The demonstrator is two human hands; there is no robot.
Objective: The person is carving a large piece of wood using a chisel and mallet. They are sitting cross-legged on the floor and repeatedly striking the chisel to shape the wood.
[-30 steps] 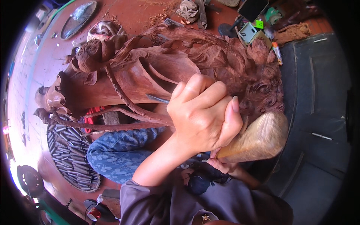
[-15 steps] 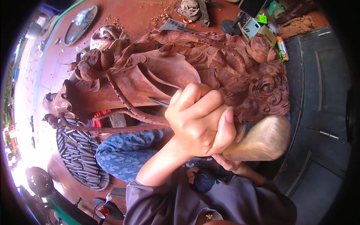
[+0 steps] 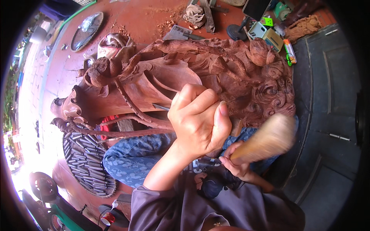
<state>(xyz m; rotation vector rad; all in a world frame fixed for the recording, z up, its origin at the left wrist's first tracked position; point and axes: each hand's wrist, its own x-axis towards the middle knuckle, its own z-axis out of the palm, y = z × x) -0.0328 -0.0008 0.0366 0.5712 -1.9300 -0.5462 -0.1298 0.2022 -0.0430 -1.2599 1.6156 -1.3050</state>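
Note:
A large reddish-brown wood carving (image 3: 169,77) lies across the view, with petals, stems and swirls cut into it. My left hand (image 3: 196,119) is closed in a fist around a chisel (image 3: 160,107). Its thin dark blade points left, against or just above the lower side of the carving; contact is hard to tell. At the lower right, my right hand (image 3: 236,159) grips the narrow end of a wooden mallet (image 3: 268,138), whose thick head is blurred by motion. The mallet head stands apart from the chisel, to the right of my left fist.
A round tray (image 3: 111,188) of several metal chisels sits on the floor at left. Behind the carving are a cloth bag (image 3: 115,47), a flat brush (image 3: 177,33) and a phone stand (image 3: 237,32). A dark panelled cabinet (image 3: 327,107) borders the right side.
The mallet has swung down and away from my left fist, uncovering more of my right hand. My left hand keeps the chisel in nearly the same place. The view has shifted slightly.

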